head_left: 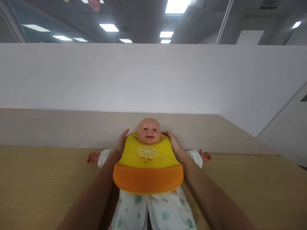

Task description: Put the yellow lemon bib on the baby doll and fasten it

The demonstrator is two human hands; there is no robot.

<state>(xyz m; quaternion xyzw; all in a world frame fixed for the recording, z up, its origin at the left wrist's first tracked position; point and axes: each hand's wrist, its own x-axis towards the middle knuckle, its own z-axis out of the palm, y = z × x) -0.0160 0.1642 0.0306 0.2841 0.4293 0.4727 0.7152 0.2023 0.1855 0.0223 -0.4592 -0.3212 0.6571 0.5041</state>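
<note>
A baby doll [149,127] lies face up with its arms stretched out to both sides. Over its chest is a yellow silicone bib [148,150] with a white citrus slice, a small smiling face and an orange catch pocket. My left hand [122,142] holds the bib's upper left edge beside the doll's neck. At the upper right edge, my right hand [173,142] grips the bib in the same way. Some fingers of both hands are hidden behind the bib and the doll's shoulders. The bib's neck strap is mostly out of sight.
The doll wears a white printed outfit [165,210] and rests on a wooden tabletop [48,182]. Behind its head stands a pale board or ledge [72,127], then a white wall [144,76]. Glass panels and ceiling lights [177,5] show above.
</note>
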